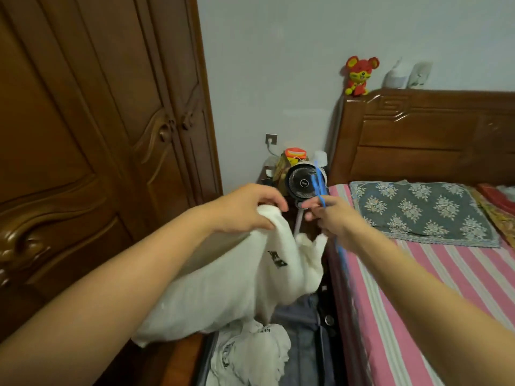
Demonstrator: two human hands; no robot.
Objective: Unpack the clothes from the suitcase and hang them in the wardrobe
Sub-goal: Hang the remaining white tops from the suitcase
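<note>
1. Bedroom floor between the carved brown wooden wardrobe (92, 135) and the pink striped bed (412, 288) holds the open dark suitcase (309, 355).
2. Above that suitcase, the left hand (245, 208) grips the white knit garment (223, 280); the right hand (331, 215) pinches the blue plastic hanger (320, 188).
3. Risk: the blurred hanger may miss the neckline, letting the garment slump back into the suitcase.

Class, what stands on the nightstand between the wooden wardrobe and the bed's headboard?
Head view: a small black fan, with a yellow box behind it.

A white garment (223, 280) with a small black print is held up at frame centre, bunched and draping down. A blue hanger (320, 188), blurred, is seen just right of it. More white clothes (250, 355) lie crumpled in the open suitcase (303, 358) at lower centre. The brown wooden wardrobe (97, 121), doors closed, fills the left.
</note>
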